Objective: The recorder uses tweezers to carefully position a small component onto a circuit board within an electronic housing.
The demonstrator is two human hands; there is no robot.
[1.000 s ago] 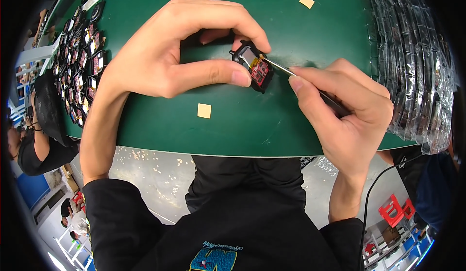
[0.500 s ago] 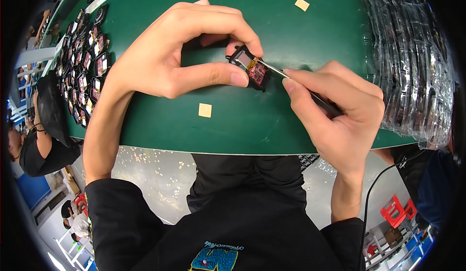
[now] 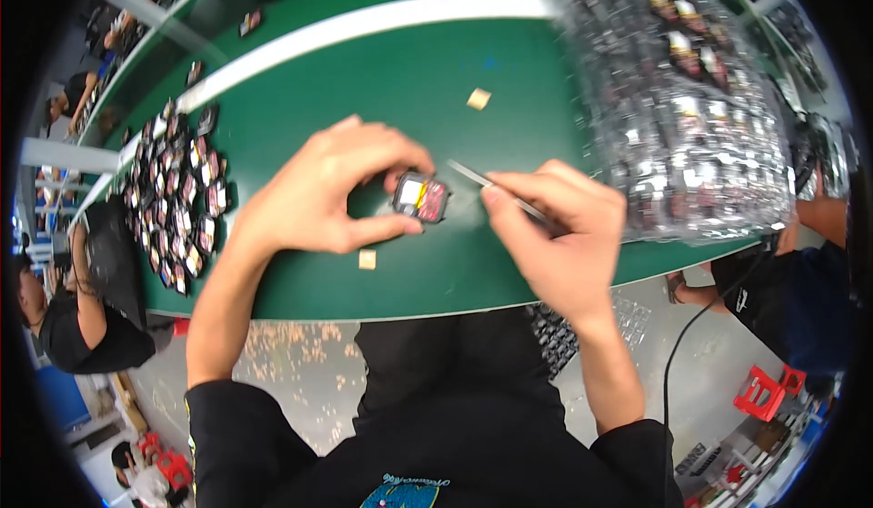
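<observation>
Between the thumb and fingers of my left hand (image 3: 336, 185) is a small black watch-like casing (image 3: 421, 197), open side up. A red circuit board, a yellow strip and a pale patch show inside it. My right hand (image 3: 564, 226) pinches slim tweezers (image 3: 470, 173) like a pen. Their silver tip points up and left, apart from the casing. Both hands are above a green table (image 3: 364, 62). A small cream square (image 3: 367, 260) lies just below my left thumb, and another cream square (image 3: 478, 99) is farther off.
Many similar casings (image 3: 177, 199) lie clustered at the left. Tall stacks of clear plastic trays (image 3: 691, 144), some holding casings, fill the right side. A white strip (image 3: 382, 12) crosses the far table. People sit at both sides; a black cable (image 3: 673, 353) hangs at the right.
The tweezers tip has come away from the circuit board in the casing. My left hand still holds the casing, now turned more level. The view has shifted, showing more of the far table.
</observation>
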